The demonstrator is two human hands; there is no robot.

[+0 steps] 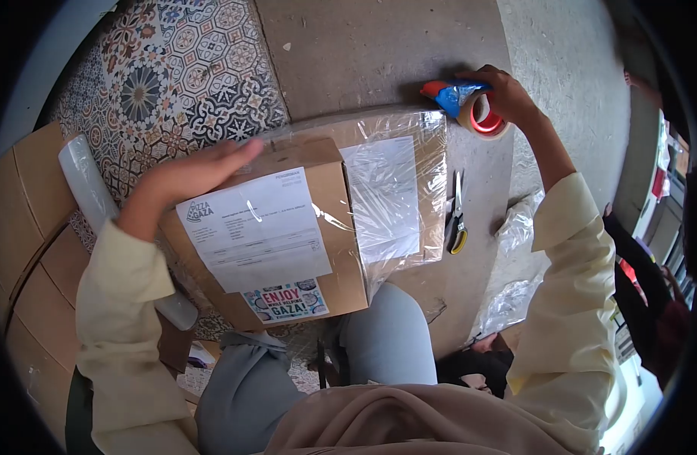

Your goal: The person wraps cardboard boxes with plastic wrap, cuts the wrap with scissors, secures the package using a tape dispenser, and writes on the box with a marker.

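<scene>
My right hand [508, 95] grips a blue and red tape dispenser [466, 95] fitted with a roll of tape [485, 125], at the far right corner of the boxes. With fingers stretched out, my left hand [204, 171] rests along the far edge of a cardboard box [337, 265] near my knees. That box bears a printed paper sheet [253, 227] and a colourful "Enjoy while helping Gaza!" sticker [285, 301]. Behind and partly under it lies a second box [432, 136], wrapped in shiny clear plastic, with its own paper sheet [382, 197].
Scissors [457, 220] with yellow and black handles lie right of the boxes. A roll of clear wrap [86, 178] stands at left beside stacked cardboard boxes [29, 197]. Crumpled plastic [519, 224] lies on the floor at right. Another person [656, 296] is at the right edge.
</scene>
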